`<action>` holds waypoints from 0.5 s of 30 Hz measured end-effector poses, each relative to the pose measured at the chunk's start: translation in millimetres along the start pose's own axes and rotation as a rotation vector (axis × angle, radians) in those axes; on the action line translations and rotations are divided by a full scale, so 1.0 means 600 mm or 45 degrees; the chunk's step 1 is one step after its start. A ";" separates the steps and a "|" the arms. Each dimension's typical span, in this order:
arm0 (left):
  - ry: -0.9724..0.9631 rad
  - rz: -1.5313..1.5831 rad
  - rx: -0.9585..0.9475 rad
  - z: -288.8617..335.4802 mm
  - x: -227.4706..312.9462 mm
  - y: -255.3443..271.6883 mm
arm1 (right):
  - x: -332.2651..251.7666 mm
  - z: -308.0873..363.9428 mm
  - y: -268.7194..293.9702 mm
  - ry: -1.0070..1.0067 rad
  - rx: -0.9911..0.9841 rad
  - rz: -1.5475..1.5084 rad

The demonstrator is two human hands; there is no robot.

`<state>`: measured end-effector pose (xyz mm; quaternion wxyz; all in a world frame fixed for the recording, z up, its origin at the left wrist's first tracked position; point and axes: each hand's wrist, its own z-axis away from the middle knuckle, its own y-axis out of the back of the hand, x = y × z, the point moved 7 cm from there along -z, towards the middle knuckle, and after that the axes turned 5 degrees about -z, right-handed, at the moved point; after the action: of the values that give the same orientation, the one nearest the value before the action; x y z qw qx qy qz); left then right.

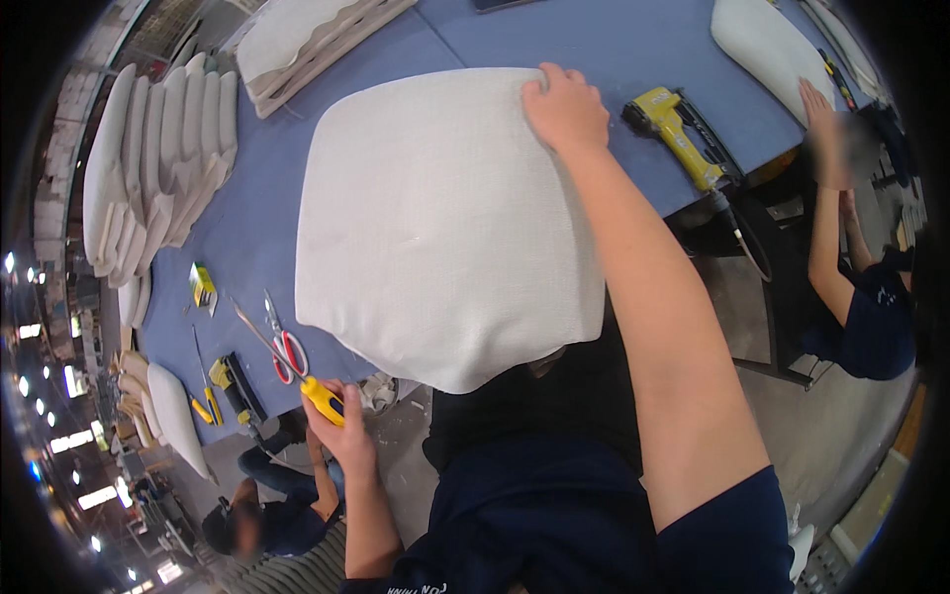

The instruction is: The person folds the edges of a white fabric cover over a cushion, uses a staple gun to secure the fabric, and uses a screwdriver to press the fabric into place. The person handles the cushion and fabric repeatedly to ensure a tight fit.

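A seat panel covered in off-white fabric [445, 218] lies in front of me, its near edge loose and wavy over the table's edge. My right hand [569, 111] grips its far right corner, with the fingers bent at the edge. Left of the panel, my left hand [341, 426] is closed around the yellow handle of a screwdriver [323, 401]. The screwdriver's long metal shaft points away from me, over the table. Beside it lie red-handled scissors [288, 358].
The blue table [554, 35] holds a yellow staple gun [683, 139] at right, another staple gun [236, 388] at left, and a small yellow-green box [203, 287]. Covered panels [163, 158] stand stacked at far left. Co-workers [871, 307] are at the right and at the lower left.
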<state>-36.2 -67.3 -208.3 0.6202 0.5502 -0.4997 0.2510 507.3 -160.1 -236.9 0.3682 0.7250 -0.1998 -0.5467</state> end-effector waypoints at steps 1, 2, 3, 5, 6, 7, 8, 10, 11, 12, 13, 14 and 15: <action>-0.040 -0.013 0.038 0.020 -0.029 0.008 | 0.000 0.001 -0.001 -0.004 -0.015 -0.003; -0.082 -0.022 0.072 0.042 -0.060 0.014 | 0.001 0.001 0.001 -0.010 -0.025 -0.003; 0.107 -0.048 0.015 0.068 -0.117 0.012 | 0.002 0.000 0.005 -0.015 -0.029 -0.003; 0.638 -0.033 -0.176 0.136 -0.243 0.000 | 0.001 0.000 0.001 0.002 -0.027 0.016; 0.979 0.009 -0.339 0.176 -0.294 -0.014 | 0.006 -0.001 0.003 -0.003 -0.014 0.035; 0.867 -0.045 -0.284 0.197 -0.293 -0.010 | 0.001 -0.002 0.003 0.007 -0.021 0.012; 0.759 -0.104 -0.239 0.212 -0.289 -0.007 | 0.001 -0.001 0.002 0.006 -0.029 -0.004; 0.535 -0.022 -0.204 0.206 -0.270 -0.003 | 0.007 0.004 0.000 -0.012 -0.042 -0.008; 0.428 -0.046 -0.196 0.183 -0.235 -0.005 | 0.010 0.004 -0.001 -0.026 -0.048 0.005; 0.314 -0.065 -0.173 0.158 -0.190 -0.010 | 0.008 0.001 0.000 -0.026 -0.052 0.010; 0.351 0.043 -0.147 0.137 -0.150 -0.014 | 0.003 0.002 -0.003 -0.020 -0.061 0.020; 0.340 0.020 -0.191 0.112 -0.103 -0.012 | 0.004 0.001 0.000 -0.017 -0.067 0.031; 0.309 -0.097 -0.232 0.082 -0.040 -0.013 | 0.003 0.000 0.002 -0.016 -0.070 0.039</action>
<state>-55.5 -109.4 -238.4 0.7325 0.4756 -0.4206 0.2457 508.1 -162.3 -236.9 0.3950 0.7080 -0.1981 -0.5509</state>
